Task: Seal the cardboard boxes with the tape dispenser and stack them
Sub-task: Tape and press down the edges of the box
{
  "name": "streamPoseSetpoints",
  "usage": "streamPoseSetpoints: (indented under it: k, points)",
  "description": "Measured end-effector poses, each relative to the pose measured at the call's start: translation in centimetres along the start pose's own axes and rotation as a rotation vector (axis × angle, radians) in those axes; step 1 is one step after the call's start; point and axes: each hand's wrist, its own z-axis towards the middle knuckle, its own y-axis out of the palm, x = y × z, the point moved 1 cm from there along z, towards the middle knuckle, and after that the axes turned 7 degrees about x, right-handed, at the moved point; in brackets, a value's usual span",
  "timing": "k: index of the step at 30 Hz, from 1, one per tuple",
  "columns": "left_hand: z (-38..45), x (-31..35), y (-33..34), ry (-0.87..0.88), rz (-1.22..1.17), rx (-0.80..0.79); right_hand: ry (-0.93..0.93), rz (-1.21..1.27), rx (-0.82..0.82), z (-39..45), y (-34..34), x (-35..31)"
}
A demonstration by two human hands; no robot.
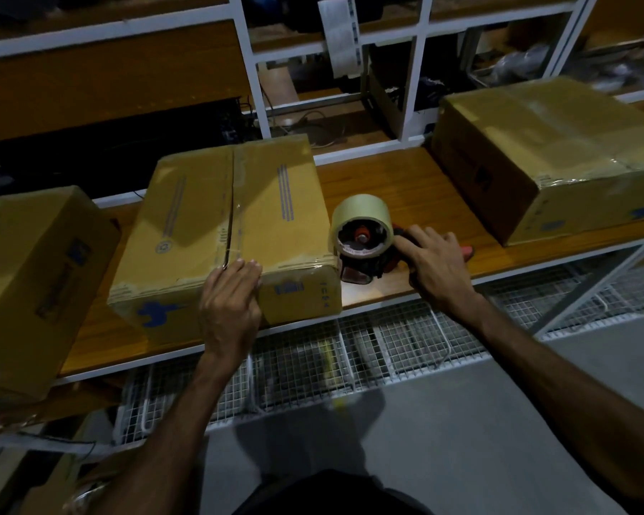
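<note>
The tape dispenser [365,247] stands on the wooden bench top [406,184], just beside the right near corner of the middle cardboard box [224,232], with its roll of beige tape [361,221] upright and the red and black body under it. The right hand [437,262] lies over the handle behind the roll, with the fingers curled round it, so it seems to have hold of the dispenser; the handle itself is mostly hidden under the hand. I judge the dispenser to be rigid and rather light, and the handle is the correct place to take it, because the cutting blade at the front low end is probably sharp and the loose tape end will stick to fingers. The middle box has its top flaps closed, with a dark centre seam that gapes a little near the front and some old clear tape along the edges. The left hand [231,302] rests on its near top edge at the seam, fingers almost straight and pressing down, gripping nothing. The cardboard looks stiff but it can dent, so flat pressure near the seam should hold the flaps together. Its weight I cannot tell. Another box [34,276] sits at the left, and a taped box [543,154] at the right, well apart.
</note>
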Motion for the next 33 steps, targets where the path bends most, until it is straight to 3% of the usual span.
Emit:
streamPoseSetpoints:
  k: [20,24,29,33]
  points:
    - [0.5,0.1,-0.1,-0.034,0.004,0.008,-0.044,-0.054,-0.087,3.3,-2.5,-0.4]
    - [0.6,0.2,-0.3,-0.038,0.023,-0.013,0.010,0.104,-0.170,2.2,-2.5,1.7]
    - [0.2,3.2,-0.6,-0.144,0.185,-0.125,0.173,0.397,-0.093,-0.9,-2.1,3.6]
    - [1.1,7.1,-0.2,-0.164,0.256,-0.244,0.209,0.477,-0.070,-1.9,-1.9,3.9]
